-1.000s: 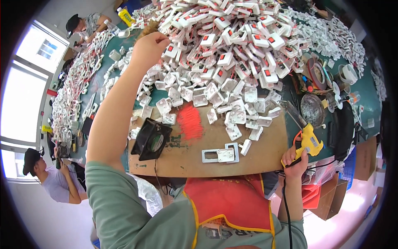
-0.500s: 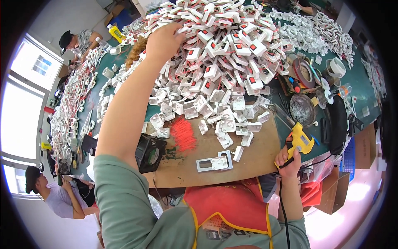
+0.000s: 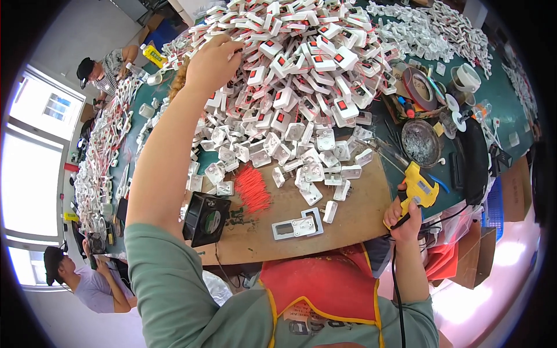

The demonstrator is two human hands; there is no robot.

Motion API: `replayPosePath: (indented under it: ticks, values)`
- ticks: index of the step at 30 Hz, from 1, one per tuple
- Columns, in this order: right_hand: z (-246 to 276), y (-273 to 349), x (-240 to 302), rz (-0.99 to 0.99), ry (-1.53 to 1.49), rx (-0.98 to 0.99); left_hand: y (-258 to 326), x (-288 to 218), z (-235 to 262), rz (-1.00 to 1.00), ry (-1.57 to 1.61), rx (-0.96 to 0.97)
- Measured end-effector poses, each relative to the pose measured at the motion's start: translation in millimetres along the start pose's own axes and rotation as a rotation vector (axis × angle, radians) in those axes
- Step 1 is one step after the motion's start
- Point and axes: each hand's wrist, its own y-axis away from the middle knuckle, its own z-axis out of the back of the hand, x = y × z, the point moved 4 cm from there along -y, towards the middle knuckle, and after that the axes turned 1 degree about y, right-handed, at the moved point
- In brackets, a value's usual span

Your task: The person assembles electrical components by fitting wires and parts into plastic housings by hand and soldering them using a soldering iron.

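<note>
My left hand (image 3: 212, 65) reaches over the far left of a big heap of white plastic housings with red switches and red wires (image 3: 313, 64). Its thumb and fingers are apart, and nothing shows between them. In my right hand (image 3: 405, 218) is a yellow soldering gun (image 3: 420, 187), its thin metal tip pointing up and left over the bench's right side. A metal jig (image 3: 284, 229) lies on the brown board in front of me with a white plug housing (image 3: 303, 226) in it. Loose open housings (image 3: 313, 171) lie beyond, beside short red wires (image 3: 253, 189).
A black fan (image 3: 207, 218) stands left of the red wires. To the right are a round metal dish (image 3: 420, 142), a tape roll (image 3: 420, 89) and a black cable (image 3: 395, 290). Two people (image 3: 104, 284) (image 3: 107, 72) sit at the left, by more wired parts (image 3: 101, 156).
My left hand has drawn back slightly left from the heap; the white piece at its fingertips is no longer in them. The right hand keeps its hold on the soldering gun. The view has shifted slightly.
</note>
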Motion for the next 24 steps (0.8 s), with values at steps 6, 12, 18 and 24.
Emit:
replayPosePath:
  ticks: [6, 12, 18, 24]
  values:
    - [-0.6, -0.5, -0.2, -0.007, 0.01, 0.015, 7.6, 3.9, -8.1, -0.053, -0.175, 0.021]
    - [0.0, -0.1, -0.6, -0.003, 0.018, -0.008, 2.0, 1.2, -14.2, -0.009, -0.148, -0.012]
    - [-2.2, 0.2, 0.1, -0.004, 0.017, -0.024, -5.8, 1.8, -9.1, 0.221, 0.038, 0.026]
    - [-3.2, -0.9, 0.4, -0.004, 0.017, -0.005, 0.8, 0.2, 19.1, 0.166, 0.024, 0.002]
